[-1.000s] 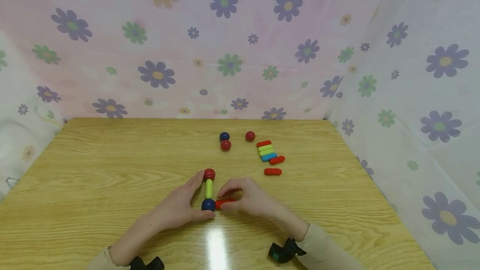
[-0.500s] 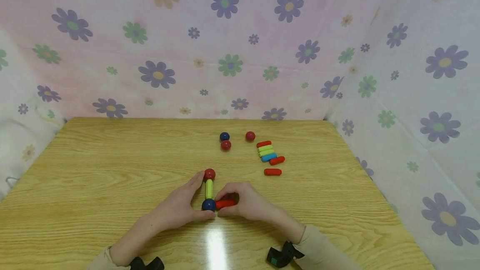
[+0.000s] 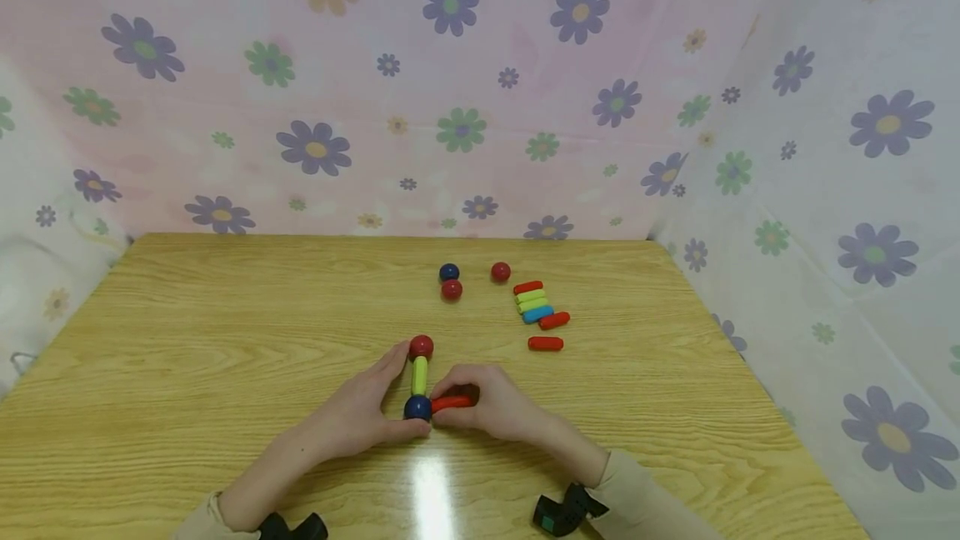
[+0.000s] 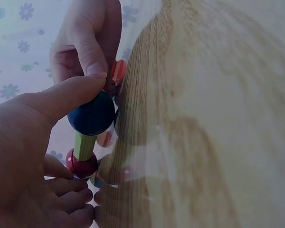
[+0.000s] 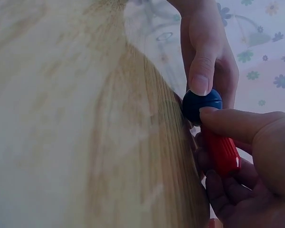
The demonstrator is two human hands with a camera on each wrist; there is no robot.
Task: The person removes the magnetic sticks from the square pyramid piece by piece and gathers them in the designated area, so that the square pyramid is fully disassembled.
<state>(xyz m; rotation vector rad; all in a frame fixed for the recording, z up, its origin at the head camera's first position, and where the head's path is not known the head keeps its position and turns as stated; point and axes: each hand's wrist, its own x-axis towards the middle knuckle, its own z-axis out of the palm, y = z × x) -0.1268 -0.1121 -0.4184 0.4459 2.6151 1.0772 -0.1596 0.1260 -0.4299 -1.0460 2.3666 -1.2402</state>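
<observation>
A dark blue ball (image 3: 417, 408), a yellow-green rod (image 3: 419, 377) and a red ball (image 3: 422, 347) form a line running away from me. My left hand (image 3: 358, 407) holds this piece between thumb and fingers, the thumb on the blue ball and the fingertips at the red ball. My right hand (image 3: 491, 402) pinches a red rod (image 5: 222, 151) near the blue ball. One end of that rod meets the blue ball's right side. In the left wrist view, the blue ball (image 4: 91, 114) hides part of the joint.
Farther back on the wooden table (image 3: 262, 307) lie another blue ball (image 3: 449, 272) and two red balls, one red ball (image 3: 452, 290) touching the blue. To their right is a group of yellow-green, blue and red rods (image 3: 534, 304), with a separate red rod (image 3: 545, 343) nearer me.
My right hand's fingers have shifted slightly left along the red rod, closer to the blue ball. The left hand stays in place; the joined balls and rod have barely moved.
</observation>
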